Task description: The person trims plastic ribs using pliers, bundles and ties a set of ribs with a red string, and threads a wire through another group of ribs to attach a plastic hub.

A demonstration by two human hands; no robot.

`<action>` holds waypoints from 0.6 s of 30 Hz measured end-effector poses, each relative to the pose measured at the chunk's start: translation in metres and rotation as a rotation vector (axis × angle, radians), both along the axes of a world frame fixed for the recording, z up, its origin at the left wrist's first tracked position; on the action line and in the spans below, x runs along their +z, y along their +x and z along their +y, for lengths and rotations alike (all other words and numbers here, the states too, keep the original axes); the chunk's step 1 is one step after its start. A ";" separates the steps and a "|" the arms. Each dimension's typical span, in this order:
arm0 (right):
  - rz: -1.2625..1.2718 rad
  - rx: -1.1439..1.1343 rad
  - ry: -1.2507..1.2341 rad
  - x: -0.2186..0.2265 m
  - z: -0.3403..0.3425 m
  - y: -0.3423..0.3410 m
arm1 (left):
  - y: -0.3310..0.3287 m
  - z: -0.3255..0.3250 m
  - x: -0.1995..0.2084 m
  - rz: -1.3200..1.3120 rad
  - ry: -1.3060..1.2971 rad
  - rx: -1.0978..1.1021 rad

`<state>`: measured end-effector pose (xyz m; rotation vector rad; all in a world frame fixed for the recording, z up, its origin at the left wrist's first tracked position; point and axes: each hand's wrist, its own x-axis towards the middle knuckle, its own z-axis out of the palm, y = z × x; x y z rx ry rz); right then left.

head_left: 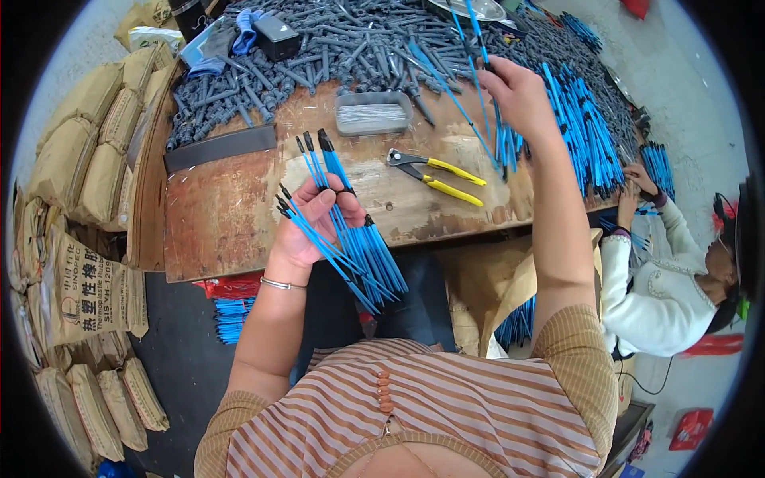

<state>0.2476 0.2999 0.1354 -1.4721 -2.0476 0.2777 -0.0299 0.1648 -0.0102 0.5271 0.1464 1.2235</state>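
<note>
My left hand (304,231) is closed around a bundle of thin blue rods (374,263) with black ends, held slanting over my lap at the table's front edge. Farther off at the right, my right hand (519,94) pinches a few long blue rods (480,36), also with black fittings. Between the hands, yellow-handled end-cutting pliers (454,169) lie with their jaws to the left. Behind the pliers, a clear plastic box (341,119) contains thin pale pins or wires. More blue rods (508,147) lie below my right hand.
Grey plastic tubes (343,56) are heaped across the back of the wooden table (223,215). A large pile of blue rods (582,135) lies at right, where a co-worker in a white top (661,295) handles more. Stacked brown sacks (88,167) stand at left.
</note>
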 end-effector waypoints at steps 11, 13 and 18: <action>-0.134 0.488 -0.153 -0.012 -0.143 -0.058 | 0.034 -0.006 0.029 0.052 -0.025 -0.055; -0.150 0.467 -0.186 -0.015 -0.134 -0.052 | 0.029 -0.007 0.021 -0.049 -0.007 -0.032; -0.399 -0.311 -0.080 -0.074 -0.022 0.028 | 0.036 -0.004 0.029 -0.001 -0.010 0.031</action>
